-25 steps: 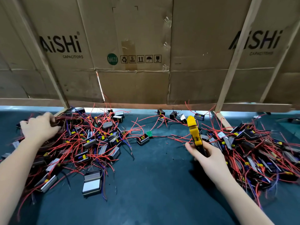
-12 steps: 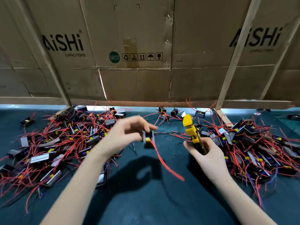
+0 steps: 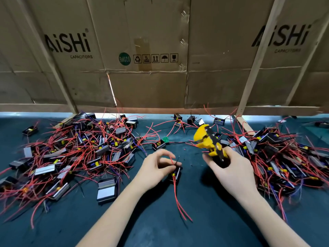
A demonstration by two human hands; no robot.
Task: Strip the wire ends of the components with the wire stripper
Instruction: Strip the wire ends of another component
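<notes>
Currently, L hand [image 3: 156, 168] pinches red wires of one component [image 3: 176, 172] at counter [image 3: 204, 202] centre, thumb and forefinger curled; component body hangs just below fingertips, two red leads [image 3: 178, 198] trailing down toward the person. R hand [image 3: 231, 172] grips wire stripper [image 3: 207, 142] by its handles; long axis tilted, yellow head pointing up-left, away from the person. Vs. 0.5 s ago: L hand is lower and nearer; stripper head sits higher. Component piles lie left [image 3: 74, 154] and right [image 3: 284, 157].
</notes>
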